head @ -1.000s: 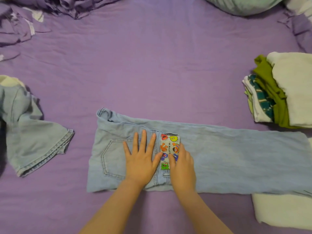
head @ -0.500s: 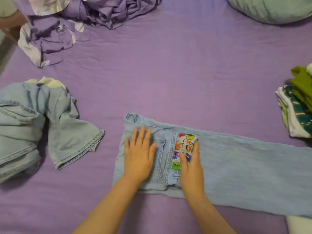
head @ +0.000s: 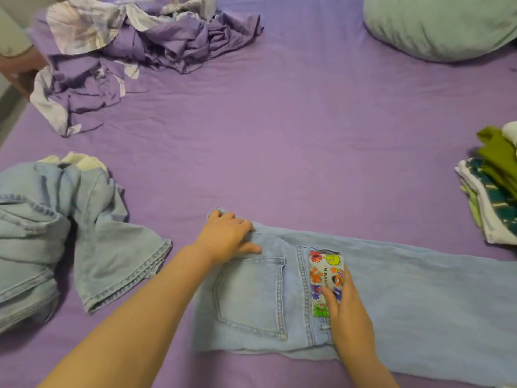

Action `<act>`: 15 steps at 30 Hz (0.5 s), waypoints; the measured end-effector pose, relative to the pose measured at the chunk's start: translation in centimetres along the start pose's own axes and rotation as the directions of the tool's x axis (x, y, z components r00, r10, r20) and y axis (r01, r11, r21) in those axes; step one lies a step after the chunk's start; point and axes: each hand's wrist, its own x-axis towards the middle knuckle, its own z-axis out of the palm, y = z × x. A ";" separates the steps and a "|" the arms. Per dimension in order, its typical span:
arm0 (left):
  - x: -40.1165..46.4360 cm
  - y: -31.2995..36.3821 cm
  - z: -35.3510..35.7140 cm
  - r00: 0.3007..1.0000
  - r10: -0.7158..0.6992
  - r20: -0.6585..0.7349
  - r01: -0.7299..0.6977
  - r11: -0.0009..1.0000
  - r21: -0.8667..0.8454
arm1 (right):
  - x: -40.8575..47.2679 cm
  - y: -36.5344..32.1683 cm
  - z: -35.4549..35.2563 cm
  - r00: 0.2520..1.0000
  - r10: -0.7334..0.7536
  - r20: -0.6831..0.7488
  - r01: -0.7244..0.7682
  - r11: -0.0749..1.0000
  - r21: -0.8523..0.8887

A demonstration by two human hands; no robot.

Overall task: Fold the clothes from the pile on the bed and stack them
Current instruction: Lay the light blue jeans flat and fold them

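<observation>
A pair of light blue jeans (head: 405,298) lies flat on the purple bed, folded lengthwise, legs running off to the right. A colourful cartoon patch (head: 324,275) sits by the back pocket. My left hand (head: 226,238) grips the far waistband corner with curled fingers. My right hand (head: 345,306) rests flat on the jeans, fingers over the patch. A crumpled pile of light denim (head: 56,233) lies at the left. A stack of folded clothes (head: 492,189) in green, white and teal sits at the right edge.
The purple sheet (head: 265,152) spreads wide between the jeans and the far side. Crumpled purple bedding (head: 134,49) lies at the far left. A pale green pillow (head: 436,23) sits at the far right. The bed's left edge shows at the frame side.
My left hand moved from lying flat on the back pocket to gripping the far waistband corner. The view has shifted left and closer; my right hand stays on the patch.
</observation>
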 end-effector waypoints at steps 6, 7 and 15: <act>-0.4 0.6 -0.8 0.959 0.116 -0.258 -0.170 0.966 -0.193 | -0.4 -0.2 0.1 0.997 0.055 -0.045 -0.055 0.998 -0.014; -0.6 0.5 -1.0 0.955 0.121 -0.272 -0.189 0.952 -0.239 | -0.4 -0.3 0.0 0.997 0.061 -0.045 -0.062 0.998 -0.019; -1.8 0.6 -1.5 0.883 0.173 -0.436 -0.268 0.949 -0.167 | -0.8 -0.7 -0.4 0.997 0.069 -0.042 -0.070 0.997 -0.024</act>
